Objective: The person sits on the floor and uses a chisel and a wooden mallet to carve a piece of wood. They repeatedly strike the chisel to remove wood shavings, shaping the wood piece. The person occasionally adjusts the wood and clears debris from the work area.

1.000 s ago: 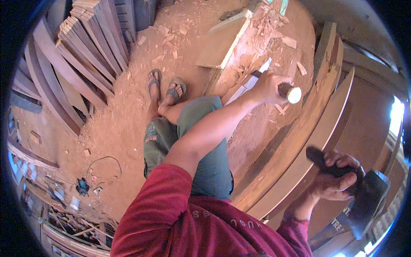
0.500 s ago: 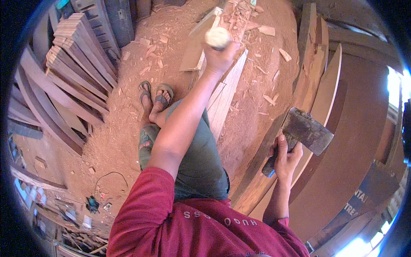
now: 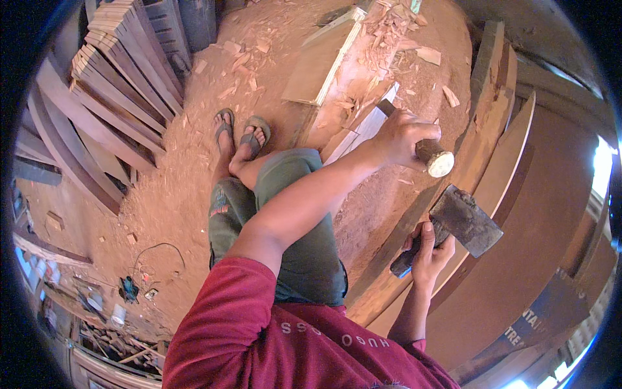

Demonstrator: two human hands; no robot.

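Observation:
My left hand (image 3: 405,139), its arm stretched across my lap, is closed around a chisel (image 3: 433,155). The round pale butt of the chisel's handle points toward me, and its dark blade sticks out beyond the fingers over a pale wooden workpiece (image 3: 366,133). My right hand (image 3: 429,253) grips a mallet (image 3: 466,220) by its short dark handle, the worn blocky head held up at the right. The chisel and the mallet head are apart. Part of the workpiece is hidden behind my left forearm and knee.
A plywood piece (image 3: 317,61) lies beyond the workpiece, with wood chips (image 3: 389,29) around. Curved boards (image 3: 123,71) stand stacked at the left. Long planks (image 3: 483,117) and a large brown panel (image 3: 544,188) line my right side. A corded tool (image 3: 128,290) lies on the floor.
My left hand has swung right and nearer to me with the chisel, away from above the far end of the workpiece. My right hand keeps the mallet in nearly the same place.

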